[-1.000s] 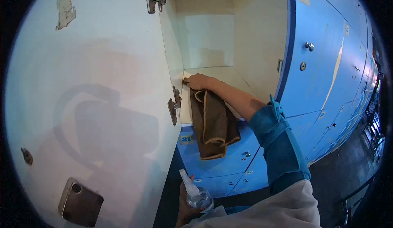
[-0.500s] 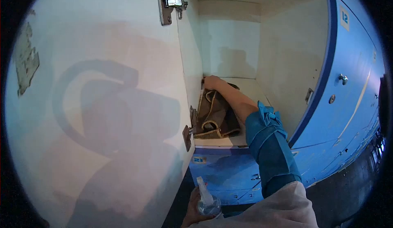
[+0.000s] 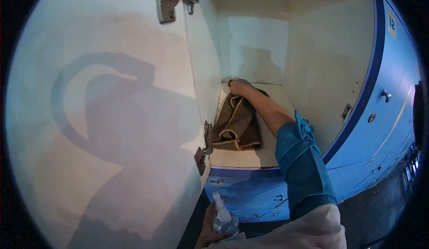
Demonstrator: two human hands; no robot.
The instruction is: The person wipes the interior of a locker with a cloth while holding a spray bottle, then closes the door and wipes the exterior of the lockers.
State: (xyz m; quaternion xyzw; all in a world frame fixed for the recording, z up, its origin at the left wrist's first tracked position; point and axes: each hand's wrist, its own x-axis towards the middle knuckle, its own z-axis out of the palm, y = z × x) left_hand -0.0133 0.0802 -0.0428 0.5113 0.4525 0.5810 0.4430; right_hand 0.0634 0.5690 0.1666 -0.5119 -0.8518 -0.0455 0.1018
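My right hand (image 3: pixel 241 87) is closed on the upper end of a brown cloth (image 3: pixel 241 121) with tan edging, near the back left of the open locker's floor (image 3: pixel 268 157). The folded cloth lies on that floor, its lower part close to the front left. Low in the view, outside the locker, my left hand (image 3: pixel 209 229) is wrapped round a clear spray bottle (image 3: pixel 225 224) with a white nozzle.
An open white door (image 3: pixel 125 128) with metal hinges (image 3: pixel 203 153) fills the left side. Blue locker doors (image 3: pixel 384 115) with knobs and locks stand at the right, more (image 3: pixel 250 193) below. A dark floor (image 3: pixel 375 217) shows at the lower right.
The cloth hung over the locker's front edge and now lies wholly inside on its floor. My right hand has moved slightly away from the left wall with it. The camera view has shifted closer.
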